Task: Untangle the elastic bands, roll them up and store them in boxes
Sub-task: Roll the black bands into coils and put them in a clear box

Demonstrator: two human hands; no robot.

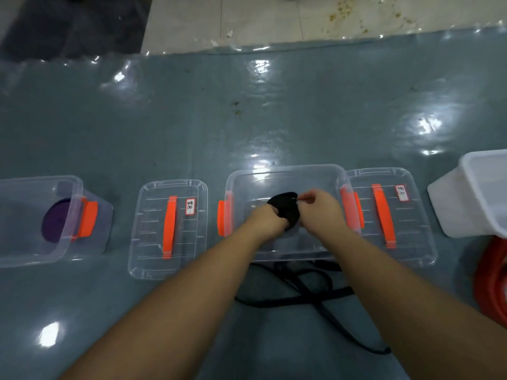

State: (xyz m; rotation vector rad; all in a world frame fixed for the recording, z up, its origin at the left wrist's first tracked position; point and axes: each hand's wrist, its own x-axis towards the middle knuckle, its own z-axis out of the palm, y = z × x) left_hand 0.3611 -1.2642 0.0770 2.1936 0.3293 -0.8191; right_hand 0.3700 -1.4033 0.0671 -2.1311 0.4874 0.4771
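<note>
A black elastic band roll (285, 207) is held over the open clear box (285, 171) in the middle. My left hand (267, 219) grips the roll from the left. My right hand (319, 208) holds its right side, thumb and forefinger pinched at the top edge. The band's loose black tail (296, 294) trails in loops across the floor sheet below the box, between my forearms. A purple roll (56, 223) lies inside the clear box (41, 185) at the left.
Two clear lids with orange handles lie flat: one lid (168, 229) left of the middle box, the other lid (389, 215) right of it. A white tub (472, 193) stands at the far right, with an orange-red band (491, 281) heaped below it.
</note>
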